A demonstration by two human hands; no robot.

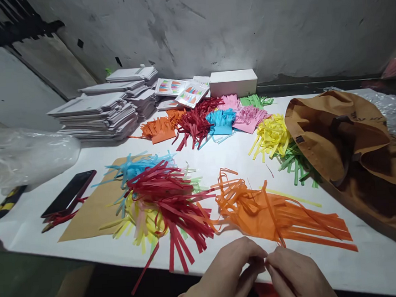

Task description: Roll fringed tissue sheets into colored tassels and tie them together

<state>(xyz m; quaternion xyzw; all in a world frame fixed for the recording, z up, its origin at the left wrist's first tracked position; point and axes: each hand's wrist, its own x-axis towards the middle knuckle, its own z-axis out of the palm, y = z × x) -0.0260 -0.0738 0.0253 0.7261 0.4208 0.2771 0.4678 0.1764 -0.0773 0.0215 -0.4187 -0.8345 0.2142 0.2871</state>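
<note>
My left hand (233, 274) and my right hand (295, 276) meet at the table's front edge, fingertips pinched close together. Whatever sits between the fingers is too small and covered to make out. Just below them shows a piece of red-orange material (269, 295), mostly hidden by the right hand. Right behind the hands lies an orange fringed tissue-paper tassel (258, 212), its cut strips spread to the right and one loose strip trailing toward my fingers. To the left, a pile of red tassels (174, 191) rests over blue tassels (139, 167) and yellow tassels (138, 217).
A brown paper sheet (87, 216), a phone (69, 193) and a black-and-yellow tool handle (7, 204) lie left. Stacked white packets (95, 115), a white box (233, 82) and bunched colored tassels (221, 119) line the back. A brown cloth bag (341, 141) covers the right side.
</note>
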